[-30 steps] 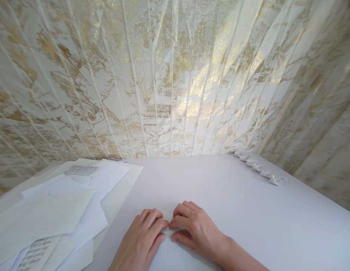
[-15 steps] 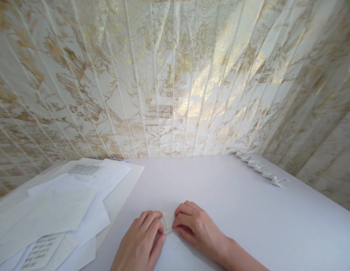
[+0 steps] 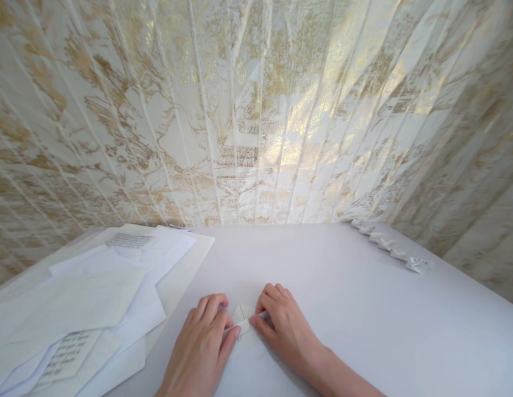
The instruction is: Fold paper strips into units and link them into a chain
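Observation:
A small folded white paper [image 3: 242, 320] lies on the table between my two hands, with a triangular point showing at its far side and a folded strip nearer to me. My left hand [image 3: 204, 342] has its curled fingers and thumb on the strip's left end. On the right end, my right hand [image 3: 283, 331] pinches the paper between thumb and bent fingers. Parts of the paper are hidden under the fingers.
Loose white sheets [image 3: 91, 298], some with printed text, are piled at the left of the pale table [image 3: 364, 331]. Several small folded paper pieces [image 3: 399, 254] stand in a row at the back right. A gold-patterned curtain [image 3: 248, 110] hangs behind the table.
A strip along the paper's near side now shows folded, with a triangular point beyond it. My right thumb has moved left onto the strip. The camera view has shifted slightly.

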Demonstrator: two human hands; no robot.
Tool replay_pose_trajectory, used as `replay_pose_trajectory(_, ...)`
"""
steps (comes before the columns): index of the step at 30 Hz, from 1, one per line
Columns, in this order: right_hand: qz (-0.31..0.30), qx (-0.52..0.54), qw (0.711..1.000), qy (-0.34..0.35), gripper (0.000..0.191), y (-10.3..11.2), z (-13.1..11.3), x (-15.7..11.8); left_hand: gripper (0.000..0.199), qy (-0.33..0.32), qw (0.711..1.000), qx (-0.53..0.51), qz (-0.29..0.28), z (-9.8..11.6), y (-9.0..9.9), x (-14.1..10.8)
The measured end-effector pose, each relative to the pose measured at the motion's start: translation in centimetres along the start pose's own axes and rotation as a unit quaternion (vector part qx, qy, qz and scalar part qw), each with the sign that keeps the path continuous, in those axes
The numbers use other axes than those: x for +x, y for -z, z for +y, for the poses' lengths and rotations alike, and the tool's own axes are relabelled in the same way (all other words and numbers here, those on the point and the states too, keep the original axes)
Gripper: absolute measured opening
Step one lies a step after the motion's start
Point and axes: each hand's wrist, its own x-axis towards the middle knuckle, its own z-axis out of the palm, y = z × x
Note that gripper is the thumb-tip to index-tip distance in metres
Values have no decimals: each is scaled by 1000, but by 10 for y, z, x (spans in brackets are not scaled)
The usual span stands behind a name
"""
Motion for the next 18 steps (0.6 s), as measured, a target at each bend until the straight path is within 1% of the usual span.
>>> replay_pose_trajectory(4,-2,-12,1000,2,13,0,0,3,11,18,1000,5,12,3,-3,0)
replay_pose_trajectory(9,3,-23,1000,0,13,-1,-2,4,1,14,998,-11,62,-4,-11,-4)
replay_pose_trajectory(12,18,-29,999,-17,22,-2,-9,4,5,6,996,-13,89,-10,-15,-8)
replay_pose_trajectory(14,26,-26,999,-33,30,-3,-14,5,6,3,996,-15,88,-14,-16,-9)
replay_pose_trajectory(16,24,-7,999,-46,30,-2,-17,6,8,2,997,-17,81,-16,-16,-10)
replay_pose_trajectory(18,14,26,998,-55,26,0,-16,7,9,6,996,-23,83,-15,-14,-12)
